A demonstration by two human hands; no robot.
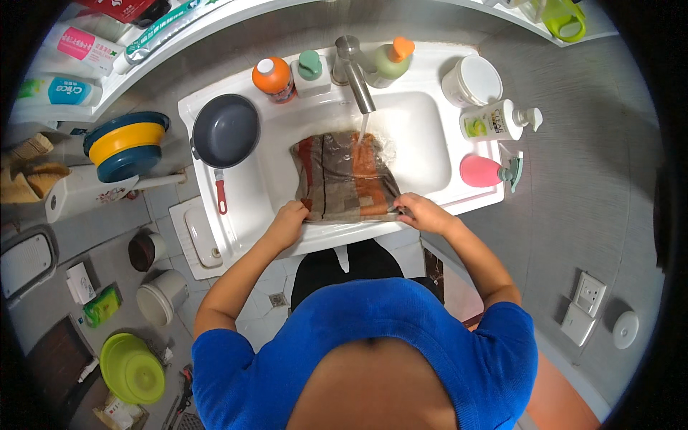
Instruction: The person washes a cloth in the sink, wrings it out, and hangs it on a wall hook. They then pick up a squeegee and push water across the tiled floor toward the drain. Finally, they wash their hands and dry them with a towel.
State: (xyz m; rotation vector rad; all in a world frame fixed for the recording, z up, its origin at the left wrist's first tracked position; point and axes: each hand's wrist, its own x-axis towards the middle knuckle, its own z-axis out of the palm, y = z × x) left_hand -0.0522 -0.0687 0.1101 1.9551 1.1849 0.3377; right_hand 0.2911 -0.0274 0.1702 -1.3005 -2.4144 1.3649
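Note:
A brown-grey patterned cloth (333,168) with orange and dark red patches lies spread in the white sink (423,154). Water runs from the metal faucet (356,79) onto the cloth's far part. My left hand (289,221) is closed on the cloth's near left corner, at the sink's front rim. At the near right corner, my right hand (421,213) pinches the cloth between thumb and fingers. The near edge of the cloth stretches between both hands. Whether the cloth is one layer or folded, I cannot tell.
A dark frying pan (226,130) with a red handle sits on the left ledge. Behind the sink stand an orange bottle (274,79) and pump dispensers (312,75). A white tub (473,80), a lotion bottle (494,120) and a pink spray bottle (481,171) line the right side.

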